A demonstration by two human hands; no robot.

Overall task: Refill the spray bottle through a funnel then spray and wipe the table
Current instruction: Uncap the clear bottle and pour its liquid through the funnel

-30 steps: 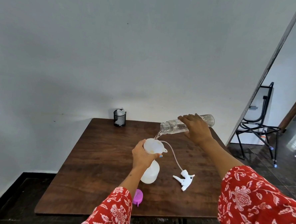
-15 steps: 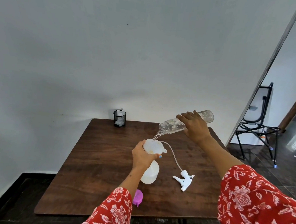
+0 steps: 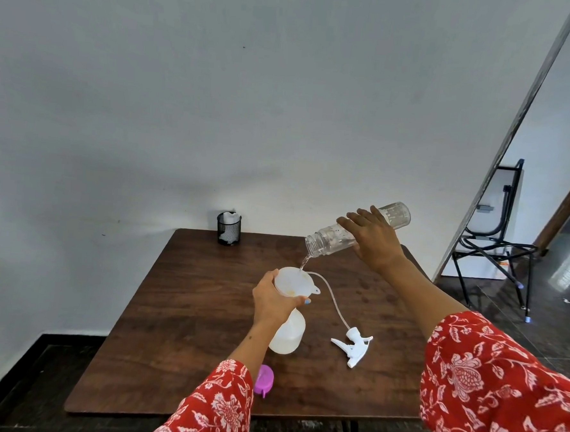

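Observation:
A white spray bottle [image 3: 288, 334] stands mid-table with a white funnel [image 3: 294, 281] in its neck. My left hand [image 3: 271, 302] grips the funnel and the bottle's neck. My right hand [image 3: 373, 243] holds a clear water bottle [image 3: 334, 239] tilted mouth-down to the left, and a thin stream of water falls into the funnel. The bottle looks almost drained. The white spray trigger head [image 3: 354, 345] with its long tube lies on the dark wooden table [image 3: 187, 310] right of the spray bottle.
A purple cap [image 3: 264, 377] lies near the table's front edge by my left sleeve. A black mesh cup [image 3: 229, 228] holding something white stands at the back edge by the wall. A black metal chair [image 3: 499, 235] stands on the floor to the right.
My right hand has raised the base of the water bottle, tipping it more steeply. The left hand, funnel and spray bottle have stayed in place.

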